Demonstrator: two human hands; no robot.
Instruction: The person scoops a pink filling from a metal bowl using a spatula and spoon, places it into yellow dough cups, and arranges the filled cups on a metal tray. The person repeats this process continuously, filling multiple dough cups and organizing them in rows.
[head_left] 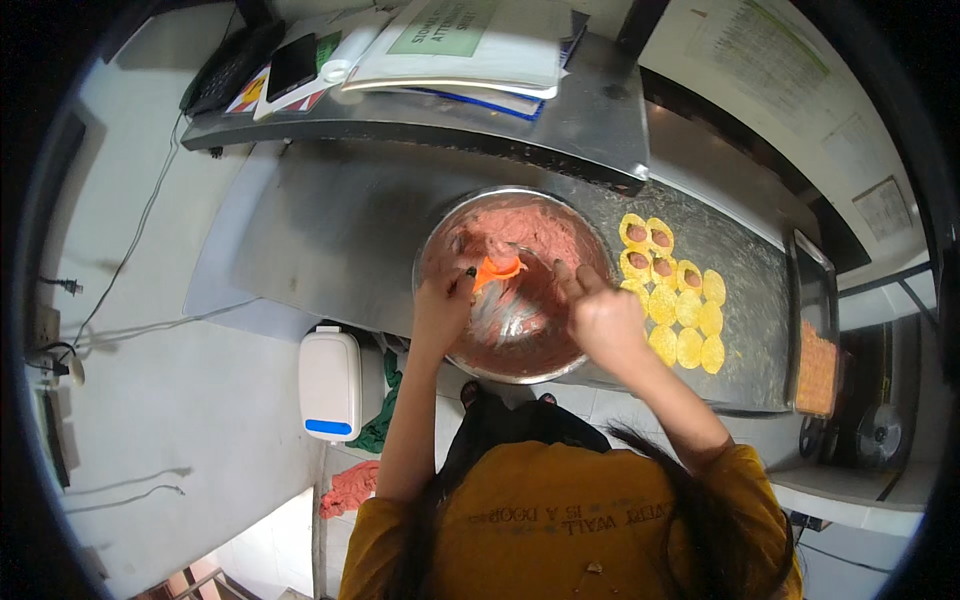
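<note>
A large steel mixing bowl (520, 378) stands on the counter in front of me, with pink minced filling (525, 222) heaped along its far side and smeared over its bottom. My left hand (445, 308) reaches over the bowl's left side, closed around a bright orange, flat-looking tool (497, 271) whose exact kind I cannot make out. Over the right side of the bowl is my right hand (607, 322), its fingers curled together and pointing inward. Whatever they may hold is hidden. To the right lie rows of yellow round wrappers (689, 347), several of them topped with pink filling.
A raised metal shelf (420, 130) crosses behind the bowl, bearing papers (460, 45), a phone (292, 68) and a black telephone (235, 70). At the counter's right end sits a tray of orange pieces (817, 370). A white lidded bin (330, 385) stands below, left.
</note>
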